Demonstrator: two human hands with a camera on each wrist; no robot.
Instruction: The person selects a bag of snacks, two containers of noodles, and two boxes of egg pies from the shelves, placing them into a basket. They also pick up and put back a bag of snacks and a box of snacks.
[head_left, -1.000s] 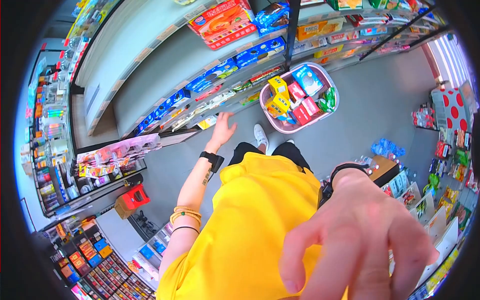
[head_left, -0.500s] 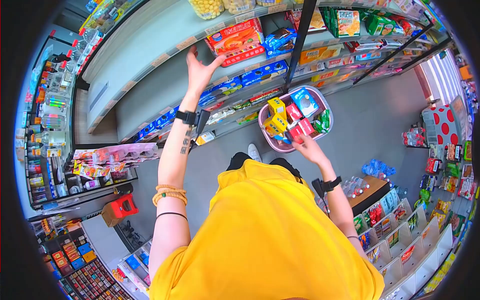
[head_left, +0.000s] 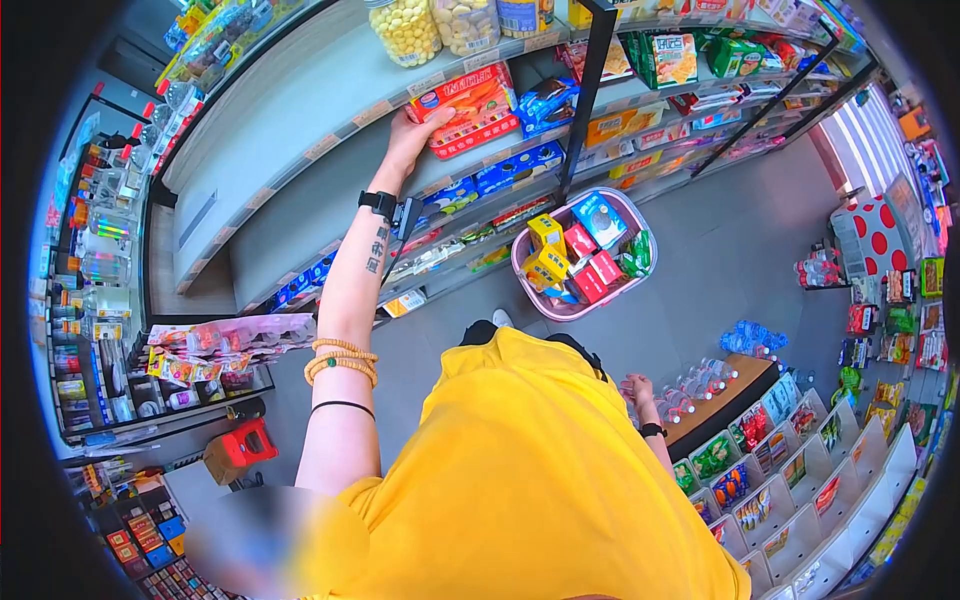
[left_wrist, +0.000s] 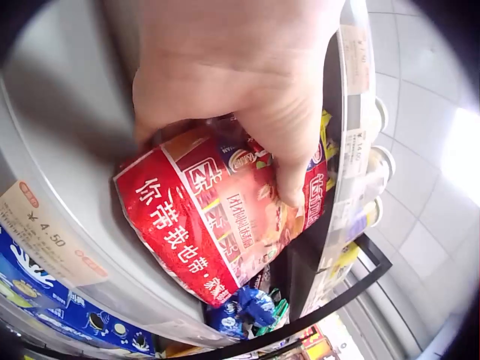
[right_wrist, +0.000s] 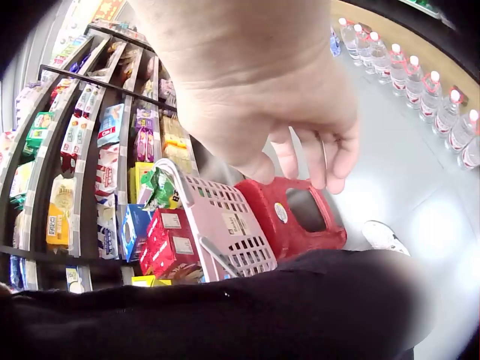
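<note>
A red snack package [head_left: 468,108] lies on a shelf in the head view, and my left hand [head_left: 407,137] grips its left end. In the left wrist view, the thumb of my left hand [left_wrist: 240,82] presses on the printed face of the red package [left_wrist: 217,217]; the other fingers are hidden behind it. My right hand [head_left: 636,388] hangs low beside my body, away from the shelf. The right wrist view shows that right hand [right_wrist: 277,127] with loosely bent fingers and nothing in them, above a pink basket [right_wrist: 236,225] and a red stool [right_wrist: 289,217].
The pink basket [head_left: 584,312] with several boxes and bags stands on the floor by the shelves. Blue packages [head_left: 548,104] lie right of the red one, and jars [head_left: 405,32] stand on the shelf above. Water bottles [head_left: 700,382] line a low wooden platform at the right.
My left hand has moved from beside the red package onto it, and the package is lifted or tilted slightly. My right hand has drawn back from the basket towards my right side.
</note>
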